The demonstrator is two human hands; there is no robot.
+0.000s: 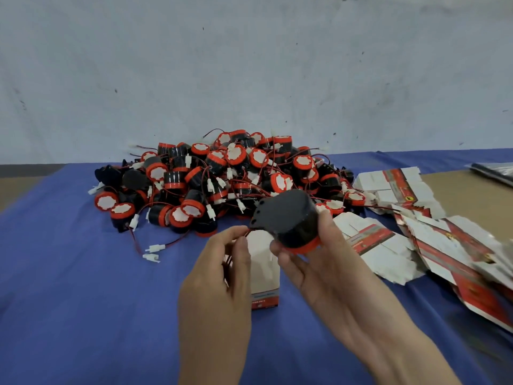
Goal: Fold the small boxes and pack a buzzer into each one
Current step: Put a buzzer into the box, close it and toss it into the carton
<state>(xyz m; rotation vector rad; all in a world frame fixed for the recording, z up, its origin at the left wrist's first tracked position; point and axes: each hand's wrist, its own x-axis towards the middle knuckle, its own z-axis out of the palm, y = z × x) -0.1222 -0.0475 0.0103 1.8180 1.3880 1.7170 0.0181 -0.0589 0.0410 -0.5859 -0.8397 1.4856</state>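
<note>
While your right hand (313, 262) clamps its fingers on a buzzer (288, 218), your left hand (219, 276) pinches its wire (249, 230); pile (222, 173) at twelve o'clock.

- We take this for a packing workshop: heaped buzzers (222, 179) beside stacks of flat boxes (388, 187).
- We see a cloth-covered tabletop (83, 273) against a scuffed wall (249, 65).

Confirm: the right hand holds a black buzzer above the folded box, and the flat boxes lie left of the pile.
Wrong side: the head view shows the flat boxes right of the pile. The right hand does hold the buzzer above the folded box.
</note>
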